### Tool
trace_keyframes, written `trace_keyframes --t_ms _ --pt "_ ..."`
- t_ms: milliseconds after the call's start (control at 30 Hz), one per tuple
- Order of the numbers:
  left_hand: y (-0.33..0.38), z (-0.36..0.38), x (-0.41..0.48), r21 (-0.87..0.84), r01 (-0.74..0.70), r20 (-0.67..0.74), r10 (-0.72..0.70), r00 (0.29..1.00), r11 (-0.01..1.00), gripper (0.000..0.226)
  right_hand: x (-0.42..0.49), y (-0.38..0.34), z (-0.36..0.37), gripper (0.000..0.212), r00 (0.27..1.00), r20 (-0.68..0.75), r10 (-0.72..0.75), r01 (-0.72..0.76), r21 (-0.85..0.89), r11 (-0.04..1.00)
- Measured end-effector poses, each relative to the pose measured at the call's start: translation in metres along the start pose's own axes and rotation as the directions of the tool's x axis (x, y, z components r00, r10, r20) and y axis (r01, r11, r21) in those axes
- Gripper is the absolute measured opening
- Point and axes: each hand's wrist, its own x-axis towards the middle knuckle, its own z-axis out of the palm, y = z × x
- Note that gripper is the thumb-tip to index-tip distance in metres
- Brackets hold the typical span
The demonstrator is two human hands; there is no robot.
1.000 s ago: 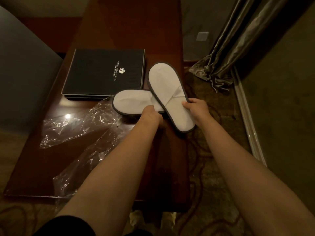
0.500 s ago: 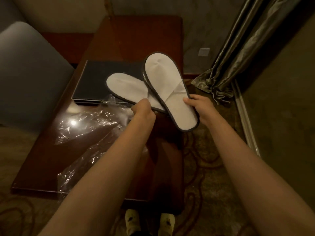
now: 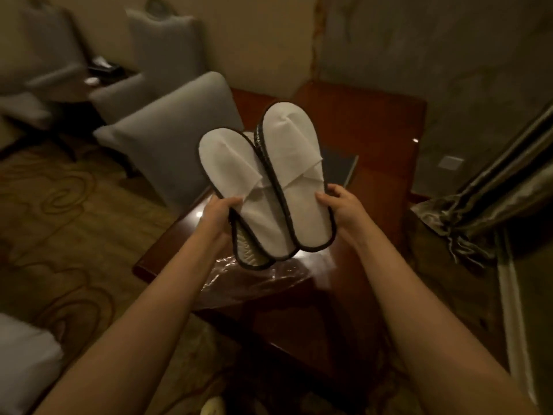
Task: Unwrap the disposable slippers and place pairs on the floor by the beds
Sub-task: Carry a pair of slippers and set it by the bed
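At the far left edge a pale cushion or bed corner (image 3: 21, 366) shows, blurred, above the patterned carpet (image 3: 59, 223). Behind it stand grey chairs, the nearest chair (image 3: 167, 133) pushed up to the dark wooden table (image 3: 386, 121). The left hand (image 3: 217, 215) grips the left slipper (image 3: 233, 181) at its outer edge, thumb on the white upper side and the other fingers hidden beneath it. This slipper is white with a dark rim, toe pointing up and away, tilted a little to the left; under its heel a third sole (image 3: 251, 253), pale and ribbed with a dark rim, peeks out, so something more seems stacked below, though how many pieces cannot be told. The right slipper (image 3: 294, 175) lies just beside the left one, touching it along the inner edge and overlapping it near the heel, toe reaching higher. The right hand (image 3: 344, 209) clasps it at the outer edge, thumb on top and fingers curled behind. Both slippers are held in the air above the table, free of any wrapping. Beneath them crumpled clear plastic (image 3: 263, 280) lies on the table's near part. A dark folder (image 3: 341, 166) shows on the table behind the right slipper. At the right a shiny grey curtain (image 3: 493, 199) hangs bunched to the floor, with a wall socket (image 3: 452, 162) near it.
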Motion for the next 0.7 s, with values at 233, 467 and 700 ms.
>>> trace_keyframes --t_ms 233,467,700 --pt "0.037 -0.127 -0.008 -0.256 -0.011 -0.086 -0.012 0.996 0.967 0.030 0.002 0.027 0.151 0.008 0.958 0.270 0.101 -0.125 0.074 0.989" --pt "0.064 -0.270 0.000 -0.349 -0.099 -0.204 0.027 0.979 0.932 0.025 -0.008 0.078 0.313 0.018 0.913 0.364 0.185 -0.169 -0.075 0.983" --pt "0.096 -0.407 0.029 -0.203 -0.120 -0.386 0.033 0.922 0.972 0.043 0.014 0.123 0.452 0.026 0.894 0.418 0.158 -0.115 -0.126 0.985"
